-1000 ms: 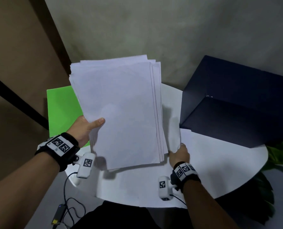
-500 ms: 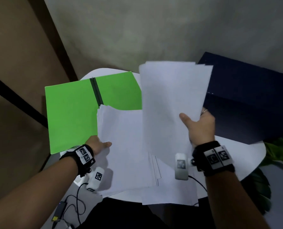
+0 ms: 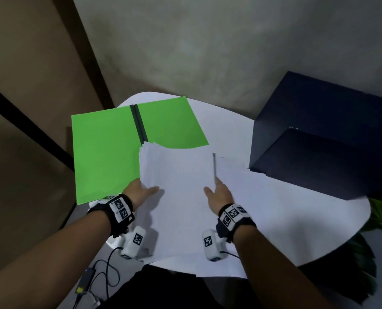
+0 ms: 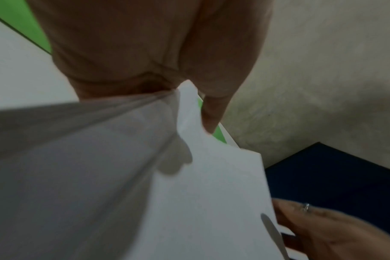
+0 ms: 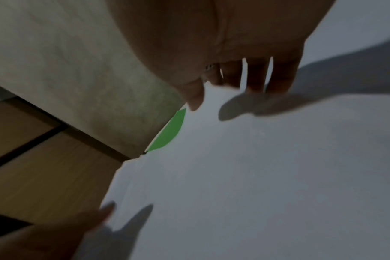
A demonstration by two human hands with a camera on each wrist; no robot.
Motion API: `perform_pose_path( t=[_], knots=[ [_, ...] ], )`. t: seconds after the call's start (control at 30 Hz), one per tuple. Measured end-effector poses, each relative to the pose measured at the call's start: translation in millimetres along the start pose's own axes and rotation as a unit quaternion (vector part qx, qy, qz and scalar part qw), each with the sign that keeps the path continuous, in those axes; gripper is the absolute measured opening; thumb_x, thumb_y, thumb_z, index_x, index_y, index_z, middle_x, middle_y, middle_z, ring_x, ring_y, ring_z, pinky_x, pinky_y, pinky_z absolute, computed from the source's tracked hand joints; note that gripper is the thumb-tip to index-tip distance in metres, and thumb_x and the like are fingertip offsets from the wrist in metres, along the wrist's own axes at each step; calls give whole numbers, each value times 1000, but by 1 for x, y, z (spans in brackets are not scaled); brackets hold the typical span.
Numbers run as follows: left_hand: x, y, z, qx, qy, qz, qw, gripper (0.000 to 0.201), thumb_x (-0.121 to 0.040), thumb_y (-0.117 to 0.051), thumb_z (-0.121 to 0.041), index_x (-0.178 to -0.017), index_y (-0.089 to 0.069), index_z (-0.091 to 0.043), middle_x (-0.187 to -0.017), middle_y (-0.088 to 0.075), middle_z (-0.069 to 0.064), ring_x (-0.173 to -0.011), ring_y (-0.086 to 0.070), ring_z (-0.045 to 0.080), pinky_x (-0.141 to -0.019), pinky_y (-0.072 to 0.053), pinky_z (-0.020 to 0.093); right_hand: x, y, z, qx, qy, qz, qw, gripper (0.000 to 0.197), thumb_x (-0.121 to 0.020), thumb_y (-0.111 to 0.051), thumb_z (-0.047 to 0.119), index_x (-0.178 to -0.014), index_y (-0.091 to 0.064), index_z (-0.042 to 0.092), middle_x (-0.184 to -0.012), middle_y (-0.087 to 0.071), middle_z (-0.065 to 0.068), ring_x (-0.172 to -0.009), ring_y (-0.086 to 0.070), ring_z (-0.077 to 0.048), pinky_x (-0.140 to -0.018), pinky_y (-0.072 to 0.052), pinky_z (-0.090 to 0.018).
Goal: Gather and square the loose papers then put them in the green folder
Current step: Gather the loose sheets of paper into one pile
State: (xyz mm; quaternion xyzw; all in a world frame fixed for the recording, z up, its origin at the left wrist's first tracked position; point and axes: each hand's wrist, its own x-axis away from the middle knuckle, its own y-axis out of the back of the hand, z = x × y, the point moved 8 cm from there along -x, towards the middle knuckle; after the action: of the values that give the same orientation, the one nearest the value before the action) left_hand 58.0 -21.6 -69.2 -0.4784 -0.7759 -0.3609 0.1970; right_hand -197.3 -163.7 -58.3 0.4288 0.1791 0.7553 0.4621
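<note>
Head view: one paper stack (image 3: 176, 175) between both hands, overlapping one open green folder (image 3: 105, 152) beyond left hand (image 3: 138, 191), which grips its edge. Right hand (image 3: 219, 194) flat, fingers straight. One dark box (image 3: 319, 139) right.

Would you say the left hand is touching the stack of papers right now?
Touching. The left wrist view shows the left hand pinching the paper stack, its edge bunched between thumb and palm; the head view agrees.

white paper stack (image 3: 176, 175) uneven, edges fanned, lying across near right corner of green folder (image 3: 105, 152). Folder open flat on table, dark spine strip up the middle, left leaf overhanging edge.
</note>
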Motion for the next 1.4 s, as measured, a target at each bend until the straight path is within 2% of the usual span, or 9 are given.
perform_pose_path(
  t=[0.13,0.27,0.5,0.67,0.93,1.07,1.2,1.33,1.4],
  knots=[
    [3,5,-6,-112,-34,-49,992,43,-84,-71,-15,-123,-54,-6,-122,-64,13,-111,-60,31,-96,-47,39,7,42,-49,79,-99,-103,987,81,-90,-63,44,-155,-24,16,-160,-22,-4,-144,-27,-32,-115,-30,-50],
    [-2,14,-4,-85,-62,-46,993,43,-86,-69,-6,-126,-54,-4,-127,-63,13,-116,-59,29,-98,-42,36,26,77,-126,40,-247,-149,957,92,-81,-74,43,-152,-26,11,-150,-40,-14,-133,-42,-39,-106,-42,-52],
    [-5,20,6,-49,-48,-33,997,38,-85,-70,-8,-120,-55,-8,-123,-64,12,-116,-59,33,-105,-44,49,25,69,-113,-38,-190,-150,970,75,-81,-78,23,-144,-39,11,-131,-60,-16,-117,-61,-36,-93,-53,-42],
    [-5,23,3,-82,-46,-54,994,42,-84,-70,-6,-123,-55,-3,-124,-64,15,-115,-60,31,-101,-44,39,23,72,-94,-65,-166,-127,976,52,-81,-78,14,-127,-58,3,-123,-67,-15,-108,-66,-33,-89,-55,-35],
    [-5,28,10,-75,-24,-44,996,40,-84,-71,-7,-122,-56,-6,-123,-65,11,-114,-60,30,-103,-45,42,79,216,7,-102,46,-295,949,24,-77,-82,14,-95,-72,3,-93,-73,-14,-82,-68,-24,-74,-48,-28],
    [-7,27,10,-86,-21,-37,995,45,-83,-73,-11,-124,-55,-6,-127,-64,11,-117,-58,31,-105,-43,44,92,252,34,-229,100,-293,923,23,-76,-83,16,-71,-60,18,-73,-63,7,-63,-59,-9,-63,-45,-23],
    [-9,27,13,-69,-11,-24,997,46,-86,-69,-25,-126,-53,-7,-128,-62,10,-116,-58,31,-103,-46,46,37,195,19,-311,52,-197,929,22,-71,-86,7,-88,-73,9,-90,-76,-8,-79,-72,-25,-81,-60,-46],
    [-48,29,45,70,32,-14,997,106,-67,-52,-83,-138,-46,-3,-140,-52,20,-125,-54,36,-105,-43,53,-10,90,8,-251,-21,-112,961,45,-73,-85,11,-112,-67,0,-112,-72,-16,-97,-70,-28,-87,-56,-38],
    [-35,28,36,122,56,-21,991,124,-58,-46,-94,-142,-43,-4,-147,-46,18,-131,-49,34,-111,-37,50,-22,42,7,-186,-42,-73,979,64,-74,-84,24,-129,-58,3,-127,-66,-15,-114,-65,-31,-98,-52,-42]
  ],
)
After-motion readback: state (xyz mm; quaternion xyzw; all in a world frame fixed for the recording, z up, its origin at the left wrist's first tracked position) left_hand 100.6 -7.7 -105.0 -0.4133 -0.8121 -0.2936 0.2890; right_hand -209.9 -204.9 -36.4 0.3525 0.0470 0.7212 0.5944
